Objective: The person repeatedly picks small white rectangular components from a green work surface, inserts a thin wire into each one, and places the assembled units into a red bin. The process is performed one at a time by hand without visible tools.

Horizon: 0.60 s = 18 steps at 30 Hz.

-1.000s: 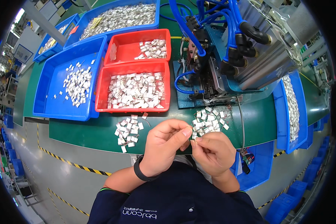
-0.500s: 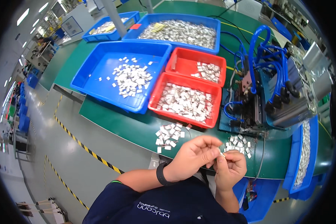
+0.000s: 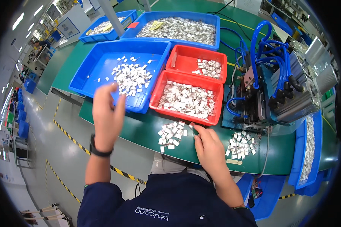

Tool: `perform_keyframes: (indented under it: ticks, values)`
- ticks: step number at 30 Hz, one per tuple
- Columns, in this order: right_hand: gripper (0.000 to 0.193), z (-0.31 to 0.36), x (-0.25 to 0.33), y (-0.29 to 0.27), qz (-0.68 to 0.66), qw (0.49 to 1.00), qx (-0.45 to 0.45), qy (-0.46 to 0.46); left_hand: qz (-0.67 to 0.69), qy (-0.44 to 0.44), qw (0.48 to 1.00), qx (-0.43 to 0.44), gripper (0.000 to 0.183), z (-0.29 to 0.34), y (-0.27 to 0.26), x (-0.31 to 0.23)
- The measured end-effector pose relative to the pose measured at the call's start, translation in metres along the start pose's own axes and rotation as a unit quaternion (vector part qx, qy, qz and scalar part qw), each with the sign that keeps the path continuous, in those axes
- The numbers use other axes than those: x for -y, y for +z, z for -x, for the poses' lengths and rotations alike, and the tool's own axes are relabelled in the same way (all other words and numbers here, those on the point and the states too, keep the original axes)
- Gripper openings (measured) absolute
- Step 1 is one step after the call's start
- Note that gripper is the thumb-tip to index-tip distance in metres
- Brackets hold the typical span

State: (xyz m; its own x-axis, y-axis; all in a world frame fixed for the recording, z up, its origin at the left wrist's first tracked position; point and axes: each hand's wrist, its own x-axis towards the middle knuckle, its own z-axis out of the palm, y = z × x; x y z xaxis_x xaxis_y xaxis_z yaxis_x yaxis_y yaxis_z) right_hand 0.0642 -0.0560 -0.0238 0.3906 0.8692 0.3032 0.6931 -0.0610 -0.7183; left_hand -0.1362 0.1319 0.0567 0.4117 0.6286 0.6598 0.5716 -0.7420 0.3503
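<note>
My left hand (image 3: pixel 108 115), with a dark band at its wrist, is raised over the near edge of a large blue tray (image 3: pixel 98 62). Its thumb and fingers are apart, slightly blurred, and nothing shows in them. In that tray lies a heap of small white wired parts (image 3: pixel 132 78). My right hand (image 3: pixel 212 151) rests low over the green table, thumb and index finger apart. Its index fingertip is at a small reddish-white part (image 3: pixel 191 124), beside a loose pile of white parts (image 3: pixel 171 135). Another pile of white parts (image 3: pixel 240 145) lies right of this hand.
Two red bins (image 3: pixel 219 100) with white parts stand beyond my right hand. Farther back are blue trays (image 3: pixel 216 43) of similar parts. A machine with blue hoses (image 3: pixel 261 56) stands at the right, near a long blue tray (image 3: pixel 317 140). A beige strip (image 3: pixel 234 162) lies near the table edge.
My hands were together, fingering a small part near the right pile. They have separated: the left moved left to the blue tray, the right forward to the reddish-white part. The beige strip now shows.
</note>
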Motion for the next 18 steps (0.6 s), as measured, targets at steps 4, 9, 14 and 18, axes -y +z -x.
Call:
perform_keyframes:
  ticks: [4,9,14,18]
  values:
    - [0.036,-0.015,0.012,0.002,0.119,0.988,0.097,-0.001,0.096,0.069,0.971,0.209,0.048,0.066,0.013,-0.041]
    - [0.025,-0.012,0.012,0.0,0.161,0.982,0.099,0.009,0.098,0.079,0.966,0.224,0.064,0.079,0.052,-0.059]
    - [0.014,-0.001,0.011,0.003,0.174,0.984,0.034,-0.006,0.147,0.126,0.959,0.209,0.044,0.077,0.071,-0.052]
    - [0.011,0.003,0.007,0.005,0.174,0.984,-0.007,-0.03,0.175,0.166,0.95,0.2,0.034,0.075,0.076,-0.05]
